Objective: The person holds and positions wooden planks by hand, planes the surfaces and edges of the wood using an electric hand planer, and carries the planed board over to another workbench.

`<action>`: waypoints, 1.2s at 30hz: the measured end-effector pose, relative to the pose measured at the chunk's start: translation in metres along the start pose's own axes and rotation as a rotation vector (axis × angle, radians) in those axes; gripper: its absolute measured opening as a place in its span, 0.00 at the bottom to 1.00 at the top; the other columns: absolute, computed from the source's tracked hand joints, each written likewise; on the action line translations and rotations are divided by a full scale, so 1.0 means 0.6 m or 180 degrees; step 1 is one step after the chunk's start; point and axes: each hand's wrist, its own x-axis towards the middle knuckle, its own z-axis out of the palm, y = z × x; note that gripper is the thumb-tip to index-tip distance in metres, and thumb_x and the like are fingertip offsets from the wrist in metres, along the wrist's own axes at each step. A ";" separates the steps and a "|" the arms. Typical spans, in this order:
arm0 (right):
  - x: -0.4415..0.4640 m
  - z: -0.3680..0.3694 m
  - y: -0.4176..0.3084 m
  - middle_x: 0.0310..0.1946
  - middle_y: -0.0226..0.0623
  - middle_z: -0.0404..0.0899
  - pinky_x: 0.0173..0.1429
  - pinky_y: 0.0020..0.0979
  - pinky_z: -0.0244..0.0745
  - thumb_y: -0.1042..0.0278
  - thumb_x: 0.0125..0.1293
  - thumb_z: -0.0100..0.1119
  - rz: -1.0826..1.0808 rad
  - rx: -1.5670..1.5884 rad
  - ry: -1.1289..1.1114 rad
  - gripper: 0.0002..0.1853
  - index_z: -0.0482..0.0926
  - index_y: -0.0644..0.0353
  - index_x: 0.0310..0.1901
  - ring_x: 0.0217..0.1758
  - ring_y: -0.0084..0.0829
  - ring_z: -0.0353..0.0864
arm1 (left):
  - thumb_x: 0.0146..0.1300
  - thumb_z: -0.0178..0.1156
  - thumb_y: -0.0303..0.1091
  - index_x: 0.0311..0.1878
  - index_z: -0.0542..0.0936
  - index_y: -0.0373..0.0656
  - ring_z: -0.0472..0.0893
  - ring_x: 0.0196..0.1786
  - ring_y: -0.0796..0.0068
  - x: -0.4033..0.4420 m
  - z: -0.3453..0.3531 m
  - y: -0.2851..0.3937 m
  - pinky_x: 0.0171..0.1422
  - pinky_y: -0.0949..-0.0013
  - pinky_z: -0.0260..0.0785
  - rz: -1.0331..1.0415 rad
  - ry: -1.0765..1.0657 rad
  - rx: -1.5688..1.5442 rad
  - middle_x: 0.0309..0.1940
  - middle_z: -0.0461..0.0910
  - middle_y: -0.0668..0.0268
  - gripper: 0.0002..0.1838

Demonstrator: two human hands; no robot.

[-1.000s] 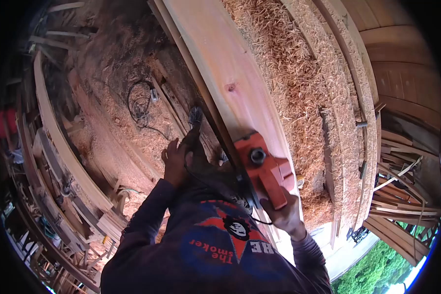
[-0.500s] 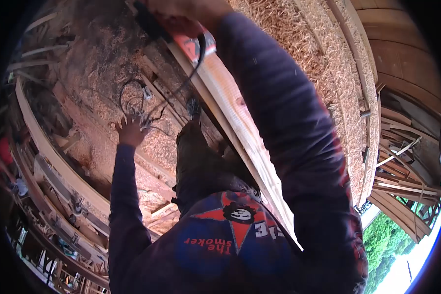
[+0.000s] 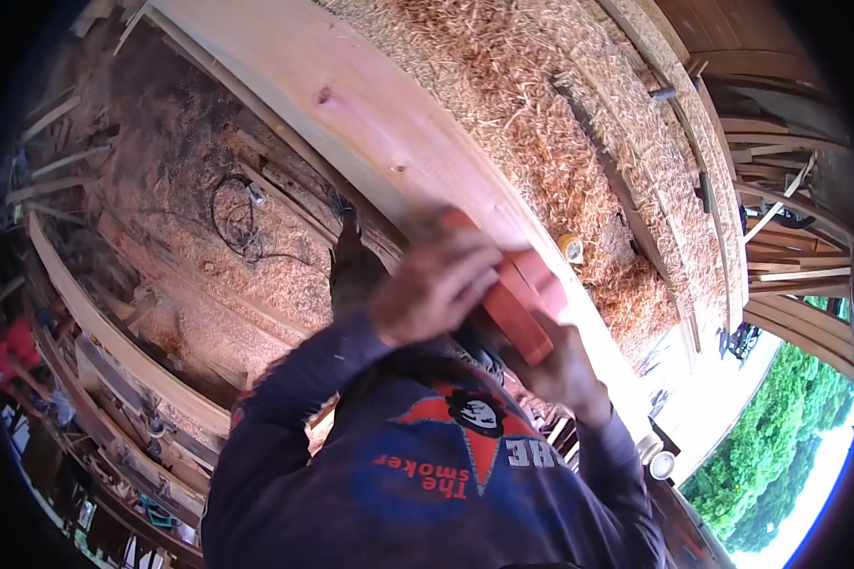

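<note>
Red planer [image 3: 520, 308] | on plank [image 3: 370, 123] | right hand [image 3: 562, 372] gripping | left hand [image 3: 435, 289] touching (blurred)

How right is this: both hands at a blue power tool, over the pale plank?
Not blue: the head view shows the power tool is red-orange. The left hand and right hand are both at it, over the pale plank.

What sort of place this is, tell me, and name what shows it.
Probably a woodworking shop: thick wood shavings lie beside a long plank, a red tool is held over that plank, and more boards are piled at the picture's right.
</note>
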 end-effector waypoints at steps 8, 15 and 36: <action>-0.304 -0.046 0.175 0.23 0.47 0.80 0.27 0.41 0.76 0.72 0.59 0.70 0.0597 -0.0342 0.0322 0.11 0.79 0.66 0.39 0.25 0.49 0.86 | 0.60 0.63 0.30 0.54 0.79 0.39 0.77 0.57 0.57 -0.056 0.281 0.148 0.65 0.52 0.68 0.0588 -0.1335 -0.0539 0.52 0.76 0.59 0.18; -0.133 -0.043 0.086 0.23 0.47 0.78 0.29 0.43 0.75 0.72 0.57 0.72 0.0155 0.0035 0.0104 0.13 0.79 0.63 0.42 0.27 0.54 0.84 | 0.58 0.60 0.21 0.46 0.81 0.41 0.81 0.45 0.56 0.001 0.154 0.065 0.54 0.54 0.74 -0.0152 -0.0397 -0.0230 0.42 0.80 0.60 0.13; 0.443 0.124 -0.270 0.29 0.55 0.85 0.44 0.51 0.84 0.66 0.54 0.69 -0.1006 0.0647 0.0233 0.12 0.84 0.65 0.36 0.38 0.52 0.89 | 0.71 0.61 0.29 0.49 0.83 0.35 0.80 0.54 0.70 0.181 -0.416 -0.338 0.64 0.68 0.71 -0.0788 0.0095 -0.0098 0.50 0.82 0.63 0.09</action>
